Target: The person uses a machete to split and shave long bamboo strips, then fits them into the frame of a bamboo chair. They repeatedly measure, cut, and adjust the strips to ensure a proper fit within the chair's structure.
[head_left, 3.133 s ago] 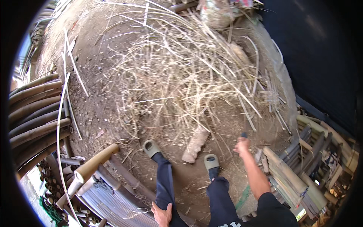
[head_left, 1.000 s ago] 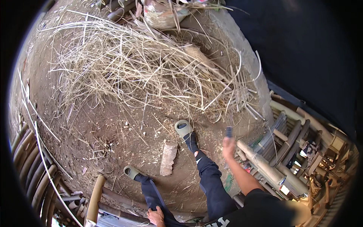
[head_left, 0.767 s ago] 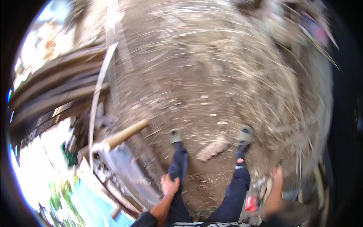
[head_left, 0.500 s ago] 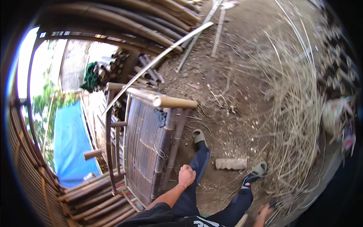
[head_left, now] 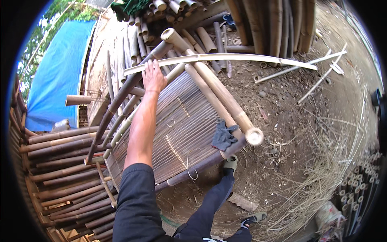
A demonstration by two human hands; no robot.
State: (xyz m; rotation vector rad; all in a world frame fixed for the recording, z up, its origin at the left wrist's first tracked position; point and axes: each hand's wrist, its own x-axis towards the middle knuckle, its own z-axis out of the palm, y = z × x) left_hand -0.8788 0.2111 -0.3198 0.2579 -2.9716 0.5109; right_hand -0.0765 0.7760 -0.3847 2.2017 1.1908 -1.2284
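Note:
My left hand (head_left: 153, 76) reaches forward to a long, pale split bamboo strip (head_left: 242, 57), its fingers over the strip near the left end. The thumb's side is hidden. Under the strip stands a bamboo bench (head_left: 177, 117) with a slatted seat and round pole frame; the strip lies across its upper rails and juts out far to the right. A dark grey work glove (head_left: 224, 136) rests on the bench's near right corner. My right hand is out of the picture.
Dark bamboo poles (head_left: 72, 153) are stacked at the left, beside a blue tarp (head_left: 60, 72). Upright poles (head_left: 278, 28) stand at the back. Thin shavings (head_left: 318, 201) and a block (head_left: 243, 201) lie on the dirt floor near my feet.
The view has swung left toward the bench. My left hand has gone from near my knee up to the bamboo strip. My right hand, low at the right before, has left the picture.

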